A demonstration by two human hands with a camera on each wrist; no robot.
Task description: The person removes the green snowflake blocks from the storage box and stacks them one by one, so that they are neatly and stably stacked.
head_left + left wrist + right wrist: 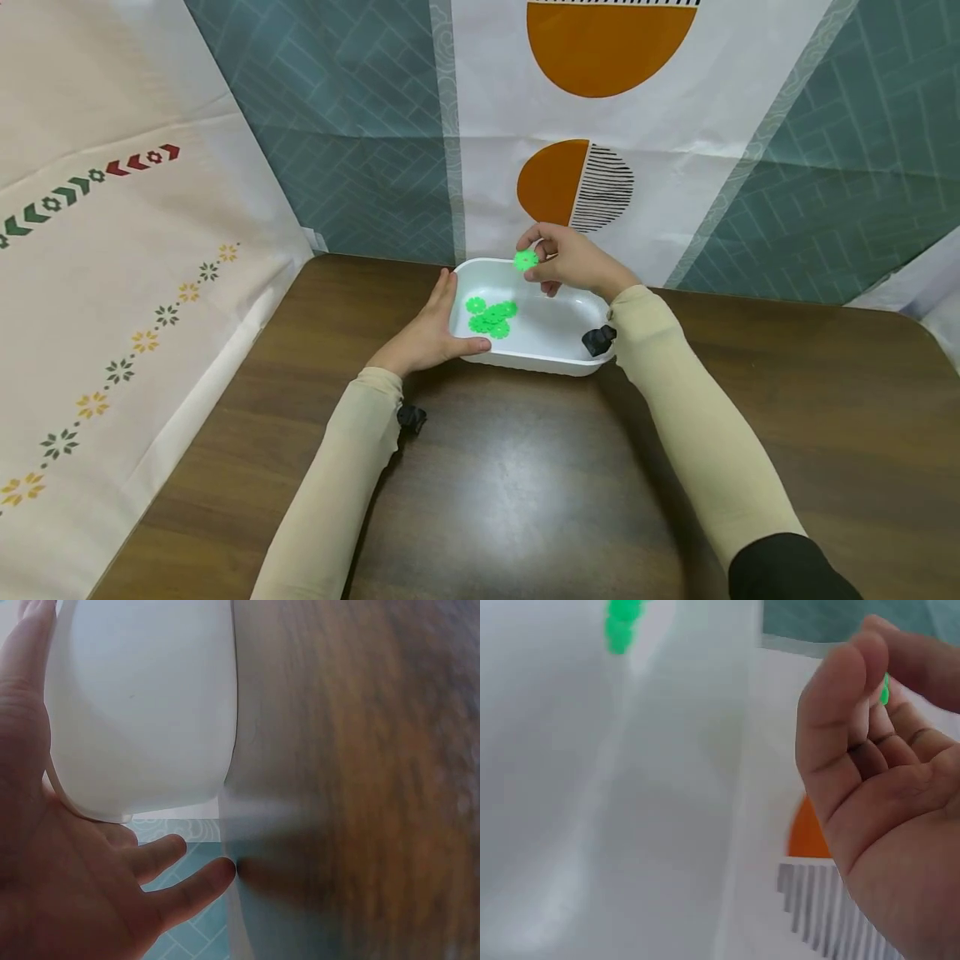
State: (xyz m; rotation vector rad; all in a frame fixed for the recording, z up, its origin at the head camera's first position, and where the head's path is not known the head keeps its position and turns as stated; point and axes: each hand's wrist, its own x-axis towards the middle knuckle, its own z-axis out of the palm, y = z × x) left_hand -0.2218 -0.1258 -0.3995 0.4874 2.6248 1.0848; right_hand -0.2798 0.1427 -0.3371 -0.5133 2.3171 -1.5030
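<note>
**Green disc held over the white tub**

The green disc [525,260] is a small flower-shaped piece, pinched at the fingertips of the right hand [573,260] above the far rim of the white tub [551,333]. In the right wrist view only a sliver of the disc [885,690] shows between the curled fingers. A heap of green discs [491,318] lies inside the tub, towards its left end. The left hand [427,333] lies with straight fingers flat against the tub's left wall, gripping nothing. The tub sits on a dark wooden table [525,483], with patterned cloths [600,125] hanging behind.
</note>
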